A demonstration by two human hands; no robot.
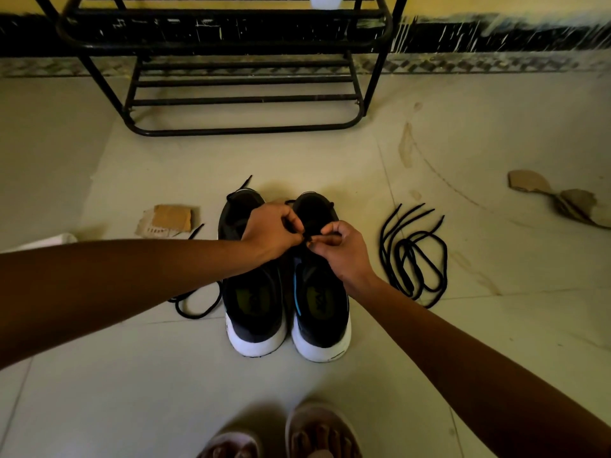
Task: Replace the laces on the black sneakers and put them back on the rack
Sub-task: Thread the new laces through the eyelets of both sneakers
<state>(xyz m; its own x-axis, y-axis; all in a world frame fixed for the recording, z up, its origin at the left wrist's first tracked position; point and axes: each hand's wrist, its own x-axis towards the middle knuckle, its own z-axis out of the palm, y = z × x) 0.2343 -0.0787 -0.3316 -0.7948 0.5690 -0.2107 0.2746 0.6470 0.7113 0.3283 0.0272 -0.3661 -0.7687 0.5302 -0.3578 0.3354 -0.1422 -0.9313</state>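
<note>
The fingers [325, 240] of the right hand [345, 251] and those of the left hand [269, 233] are closed in a pinch on a black lace end [309, 239], over the eyelets of the right sneaker [320, 302]. The left sneaker [253, 292] stands just beside it. A bundle of loose laces [413, 259] lies to its right, and the rack [244, 130] stands beyond its toe. The lacing seems only in progress, and the return to the rack is not yet done.

Looks like a home, likely a hallway or entry corner: pale tiled floor [132, 375], black metal shoe rack [241, 99] against a yellow wall [496, 3] with scuffed black skirting [496, 38] and a patterned tile border [463, 64], sandalled feet [317, 431], torn cardboard scraps [529, 181] lying about.
</note>
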